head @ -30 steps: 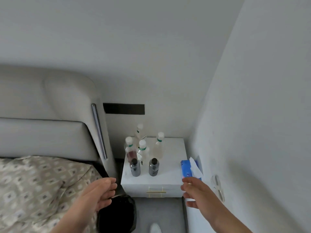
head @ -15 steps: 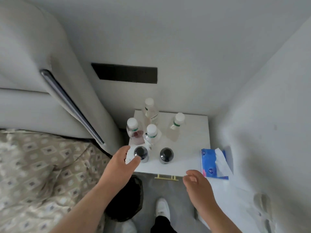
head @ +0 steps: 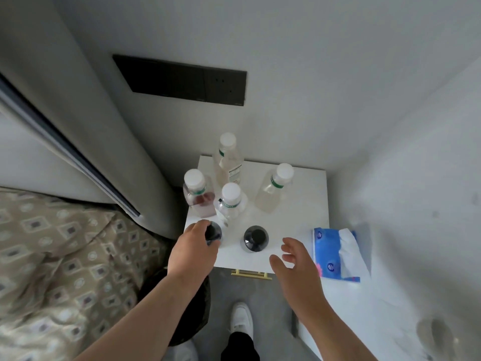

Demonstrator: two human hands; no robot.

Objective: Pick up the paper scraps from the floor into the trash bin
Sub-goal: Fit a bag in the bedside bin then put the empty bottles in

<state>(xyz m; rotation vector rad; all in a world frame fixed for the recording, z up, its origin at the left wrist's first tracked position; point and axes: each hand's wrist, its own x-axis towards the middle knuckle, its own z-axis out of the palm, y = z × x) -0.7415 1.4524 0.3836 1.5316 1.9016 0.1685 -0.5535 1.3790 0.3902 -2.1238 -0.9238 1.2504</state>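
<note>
A black-lined trash bin (head: 201,306) stands on the grey floor (head: 273,303) between the bed and the nightstand, mostly hidden under my left forearm. No paper scraps show on the visible strip of floor. My left hand (head: 191,252) reaches over the nightstand's front left corner, its fingers curled round a small dark bottle (head: 215,231). My right hand (head: 296,261) hovers over the nightstand's front edge with fingers spread and holds nothing.
The white nightstand (head: 299,212) carries a second dark bottle (head: 255,238), several white-capped clear bottles (head: 230,201) and a blue tissue pack (head: 326,254) at the right. A patterned bed (head: 65,269) and padded headboard (head: 125,152) close the left; walls stand behind and right. My white shoe (head: 240,319) is on the floor.
The view has tilted down and closer to the nightstand. My left hand has closed round the left dark bottle. My right hand has moved forward over the nightstand's edge and spread its fingers.
</note>
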